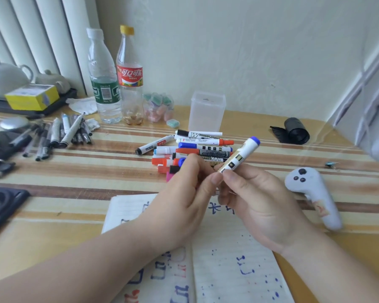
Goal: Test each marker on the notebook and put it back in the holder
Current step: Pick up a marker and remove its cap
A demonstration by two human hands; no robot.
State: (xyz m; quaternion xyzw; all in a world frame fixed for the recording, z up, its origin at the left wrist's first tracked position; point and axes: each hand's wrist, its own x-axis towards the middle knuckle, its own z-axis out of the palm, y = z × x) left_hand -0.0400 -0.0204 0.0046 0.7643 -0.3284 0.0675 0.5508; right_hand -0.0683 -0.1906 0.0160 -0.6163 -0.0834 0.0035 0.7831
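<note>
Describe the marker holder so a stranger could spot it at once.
Start at the striped table, then find the pile of markers near its middle. Just behind the pile, toward the wall, stands the holder. It is the only frosted, square-sided box there; the bottles to its left are round, clear and capped.

Body in view: two hands and two forearms, head view.
- The left hand [182, 193] is bare. Its thumbnail is cut short, plain and rounded at the tip.
- The right hand [258, 200] is bare. The fingernails that show are short and plain too.
- The left forearm [85, 263] is bare all the way to the frame edge.
- The right forearm [341, 270] is likewise bare to the edge.

Picture is soft, so finer surface detail is not readable.
</note>
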